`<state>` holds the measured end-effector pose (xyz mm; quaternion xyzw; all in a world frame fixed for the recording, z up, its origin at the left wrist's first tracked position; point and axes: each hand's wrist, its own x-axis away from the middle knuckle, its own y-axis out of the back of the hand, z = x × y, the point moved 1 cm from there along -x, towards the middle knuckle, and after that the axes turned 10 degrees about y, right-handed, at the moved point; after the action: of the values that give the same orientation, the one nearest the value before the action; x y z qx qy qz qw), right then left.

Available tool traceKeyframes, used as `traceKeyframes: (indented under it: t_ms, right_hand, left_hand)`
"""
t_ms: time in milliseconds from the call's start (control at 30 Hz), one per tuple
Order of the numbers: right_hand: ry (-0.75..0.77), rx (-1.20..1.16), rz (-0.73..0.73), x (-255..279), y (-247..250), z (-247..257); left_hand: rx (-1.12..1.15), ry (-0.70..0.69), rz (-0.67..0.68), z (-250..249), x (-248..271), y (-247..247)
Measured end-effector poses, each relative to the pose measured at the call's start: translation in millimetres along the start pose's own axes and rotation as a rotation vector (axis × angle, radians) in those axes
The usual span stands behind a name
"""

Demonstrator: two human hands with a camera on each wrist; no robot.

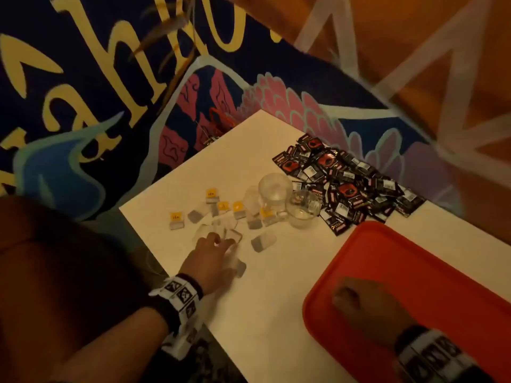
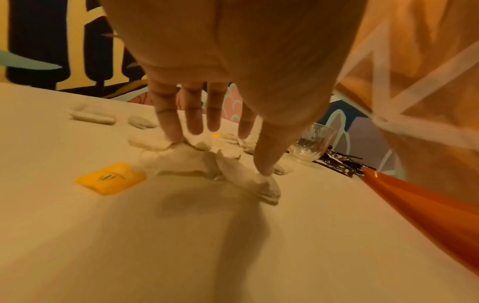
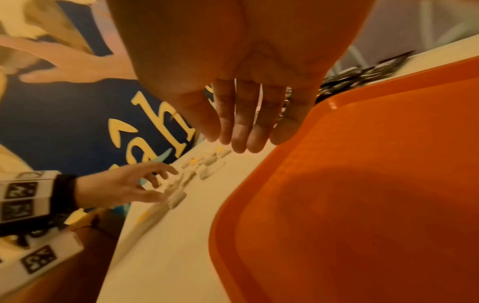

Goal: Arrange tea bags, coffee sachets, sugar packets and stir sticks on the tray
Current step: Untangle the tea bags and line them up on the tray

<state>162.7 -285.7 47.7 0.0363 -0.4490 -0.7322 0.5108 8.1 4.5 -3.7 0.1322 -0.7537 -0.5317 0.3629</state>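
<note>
Tea bags (image 1: 221, 217) lie scattered near the desk's (image 1: 276, 313) left edge; left hand (image 1: 210, 261), fingers (image 2: 168, 127) spread and released, presses them together. Right hand (image 1: 362, 305) rests flat on the bare tray (image 1: 442, 272). Gathering step; next, probably pinch and carry.

The left hand (image 1: 211, 259) is stretched forward, palm down, with its fingers (image 2: 168, 123) spread and almost straight. The fingertips and the thumb point downward and touch what lies under them. The left forearm comes in from the lower left, and a black strap with a white marked band goes around the wrist. The right hand (image 1: 359, 305) is held flat, palm down, fingers (image 3: 241, 127) straight and close together, holding nothing. Its wrist wears the same kind of band.
</note>
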Motion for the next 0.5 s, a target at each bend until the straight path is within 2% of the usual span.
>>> traceKeyframes:
  t_ms: [200, 267, 367, 433, 467, 500]
  right_hand:
    - [0.188, 0.058, -0.014, -33, 2, -3]
    - [0.221, 0.097, -0.009, -38, 2, -6]
    - [0.269, 0.144, -0.030, -46, 4, -12]
    - [0.307, 0.180, -0.044, -49, 5, -16]
    - [0.324, 0.198, -0.051, -50, 6, -18]
    - [0.343, 0.220, -0.056, -51, 7, -19]
  left_hand:
    - [-0.047, 0.021, 0.030, -7, -27, -14]
    - [-0.128, -0.060, -0.005, -10, -32, -17]
    - [-0.377, -0.238, -0.055, -19, -39, -12]
    - [-0.411, -0.360, -0.016, -32, -42, -8]
    - [-0.422, -0.431, -0.060, -38, -43, -9]
    - [-0.366, -0.392, -0.031, -44, -42, -8]
